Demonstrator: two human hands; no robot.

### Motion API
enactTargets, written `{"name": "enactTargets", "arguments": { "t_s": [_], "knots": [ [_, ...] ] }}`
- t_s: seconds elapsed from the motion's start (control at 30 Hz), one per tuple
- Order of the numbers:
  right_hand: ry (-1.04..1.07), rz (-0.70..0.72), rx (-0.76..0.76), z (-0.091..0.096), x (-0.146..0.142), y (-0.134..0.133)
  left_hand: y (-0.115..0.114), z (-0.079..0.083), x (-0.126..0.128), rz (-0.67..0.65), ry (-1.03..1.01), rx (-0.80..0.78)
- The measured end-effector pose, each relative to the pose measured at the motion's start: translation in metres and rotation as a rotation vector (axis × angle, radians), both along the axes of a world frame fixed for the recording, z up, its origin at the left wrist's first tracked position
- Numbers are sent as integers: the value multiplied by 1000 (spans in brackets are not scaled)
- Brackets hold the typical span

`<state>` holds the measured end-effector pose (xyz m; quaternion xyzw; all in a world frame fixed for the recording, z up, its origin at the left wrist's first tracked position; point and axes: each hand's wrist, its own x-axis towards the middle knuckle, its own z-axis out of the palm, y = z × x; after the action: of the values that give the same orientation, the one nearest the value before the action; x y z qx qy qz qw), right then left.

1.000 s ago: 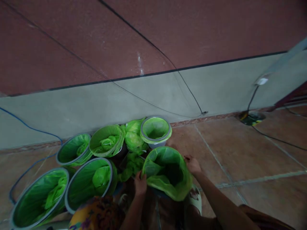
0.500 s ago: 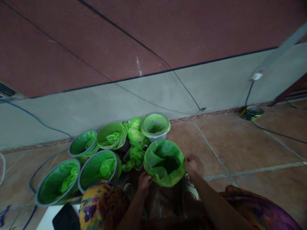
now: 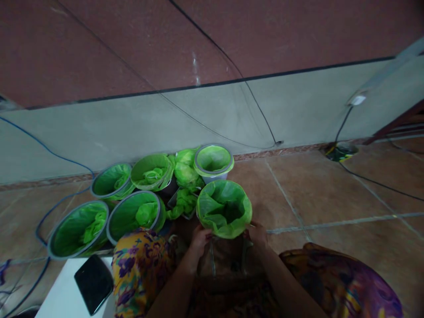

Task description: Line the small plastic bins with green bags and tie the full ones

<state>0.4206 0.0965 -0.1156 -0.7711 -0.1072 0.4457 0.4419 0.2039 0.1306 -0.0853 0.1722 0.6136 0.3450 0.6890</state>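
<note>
I see left hand (image 3: 199,241) and right hand (image 3: 257,236), equally near, fingers gripping the green bag (image 3: 218,213) just beyond them.

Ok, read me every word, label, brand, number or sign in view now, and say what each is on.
Readable text: none.
Dark container with yellow markings by the wall: any print is too small and blurred to read.
Black phone-like device: no lettering visible.
Green liner at the left hand and right hand: no lettering visible.
</note>
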Motion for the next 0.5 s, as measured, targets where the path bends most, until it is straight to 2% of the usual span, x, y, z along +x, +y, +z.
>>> {"name": "enactTargets", "arguments": {
  "t_s": [0.1,0.23,0.5],
  "knots": [
    [132,-48,32,2,-1,-4,0,-2,-2,-29,-6,12],
    [257,-86,75,-2,3,-6,4,-8,-6,34,44,44],
    [269,-80,88,-18,-7,1,14,-16,-5,63,213,72]
  ]
}}
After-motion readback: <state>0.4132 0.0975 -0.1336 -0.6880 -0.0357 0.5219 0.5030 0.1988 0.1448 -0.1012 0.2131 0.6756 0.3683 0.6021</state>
